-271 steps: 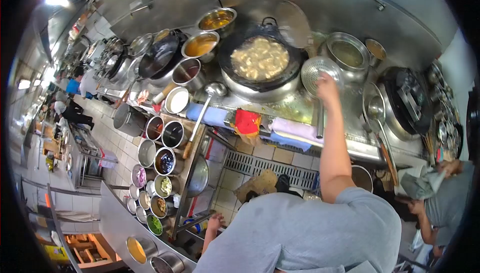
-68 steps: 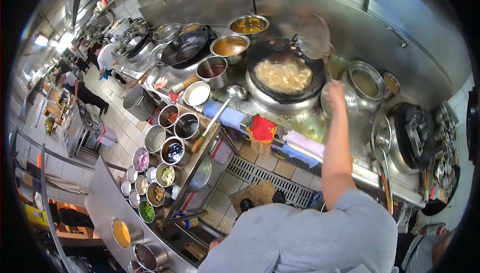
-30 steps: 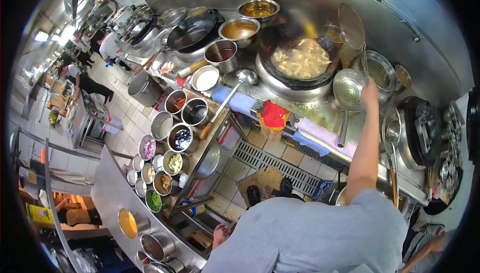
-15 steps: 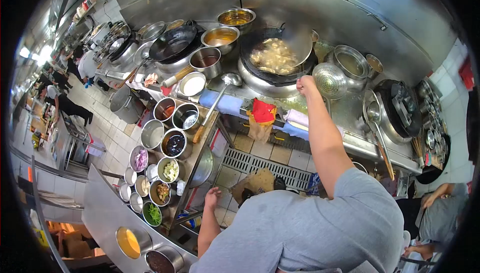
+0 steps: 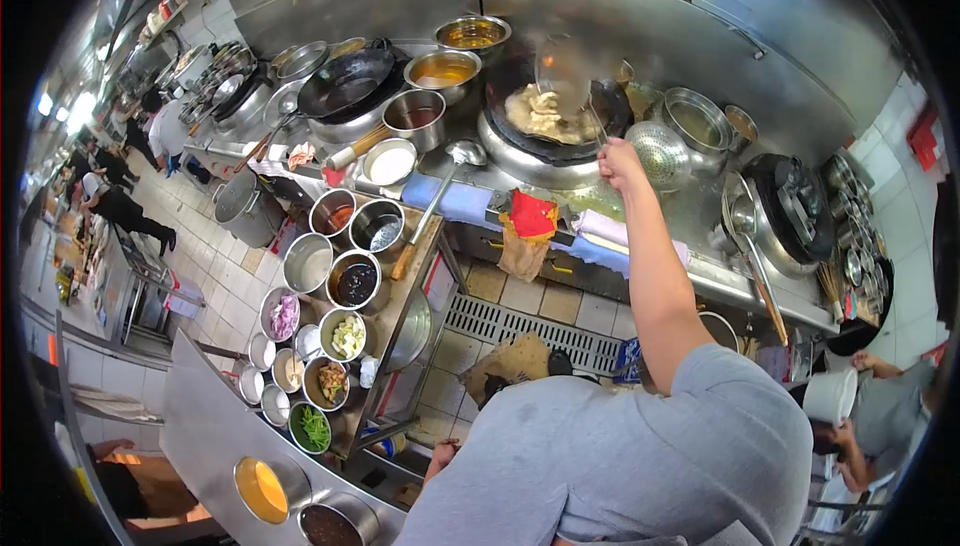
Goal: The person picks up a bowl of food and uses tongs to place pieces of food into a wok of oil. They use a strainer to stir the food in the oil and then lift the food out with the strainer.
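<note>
My right hand (image 5: 619, 163) is closed around the thin handle of a round metal utensil (image 5: 565, 71), raised over the wok and blurred, so its exact kind does not show. Below it, pale food pieces (image 5: 540, 111) lie in the steaming wok (image 5: 508, 76) on its burner. Just right of my right hand is a perforated strainer (image 5: 660, 154). My left hand (image 5: 444, 456) hangs low beside my body, partly hidden by the grey shirt, near the ingredient cart (image 5: 408, 331) and apart from the wok.
Metal bowls of liquid (image 5: 443, 72) stand left of the wok. A ladle (image 5: 466, 153) extends over the cart, where several containers hold sauces and cut vegetables (image 5: 345, 336). A red cloth (image 5: 533, 216) hangs at the stove edge. At right, another person holds a white container (image 5: 830, 396).
My right hand has shifted slightly, and the round utensil has moved up and left over the wok. My left hand has dropped lower, closer to my body. A white container has appeared with the person at right.
</note>
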Demonstrator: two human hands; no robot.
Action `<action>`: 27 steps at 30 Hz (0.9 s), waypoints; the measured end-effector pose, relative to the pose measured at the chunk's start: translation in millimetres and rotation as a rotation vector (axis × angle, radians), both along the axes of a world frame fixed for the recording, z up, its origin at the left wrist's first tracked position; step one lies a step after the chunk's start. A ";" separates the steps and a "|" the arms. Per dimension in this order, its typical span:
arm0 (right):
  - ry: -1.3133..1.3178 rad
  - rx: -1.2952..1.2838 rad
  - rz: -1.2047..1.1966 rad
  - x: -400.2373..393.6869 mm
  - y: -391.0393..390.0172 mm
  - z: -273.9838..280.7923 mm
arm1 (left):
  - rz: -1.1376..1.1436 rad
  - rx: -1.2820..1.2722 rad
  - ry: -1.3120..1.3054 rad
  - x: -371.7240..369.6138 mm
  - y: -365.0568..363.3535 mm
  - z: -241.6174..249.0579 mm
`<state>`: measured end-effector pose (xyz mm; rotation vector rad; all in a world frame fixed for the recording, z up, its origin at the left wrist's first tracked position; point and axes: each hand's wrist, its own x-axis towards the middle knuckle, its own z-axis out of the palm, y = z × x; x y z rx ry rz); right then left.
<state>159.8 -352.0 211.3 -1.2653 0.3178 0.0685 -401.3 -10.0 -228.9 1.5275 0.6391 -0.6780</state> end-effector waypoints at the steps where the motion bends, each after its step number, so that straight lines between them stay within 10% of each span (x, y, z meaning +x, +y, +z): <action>1: -0.026 -0.035 0.080 3.1 -2.7 -4.7 | -0.085 0.077 0.008 -2.9 3.1 2.9; 7: -0.063 -0.185 0.135 -2.8 4.5 -8.1 | 0.479 -0.367 0.238 35.1 38.3 43.7; 10: -0.023 -0.182 0.205 -4.0 -15.7 -25.2 | 0.275 0.051 0.038 72.8 23.0 94.0; 18: -0.187 -0.796 0.001 21.1 -94.9 -51.1 | 0.506 -0.212 -0.032 97.8 14.4 86.6; 23: -0.351 -1.198 -0.342 30.4 -75.8 -42.5 | 0.114 0.119 0.019 72.9 -7.1 108.0; 24: -0.351 -1.195 -0.338 35.6 -69.5 -44.0 | 0.114 0.122 0.022 66.5 -8.9 100.9; 27: 0.021 -0.127 -0.092 43.2 -34.8 -48.7 | 0.331 -0.153 0.073 45.0 -4.6 45.8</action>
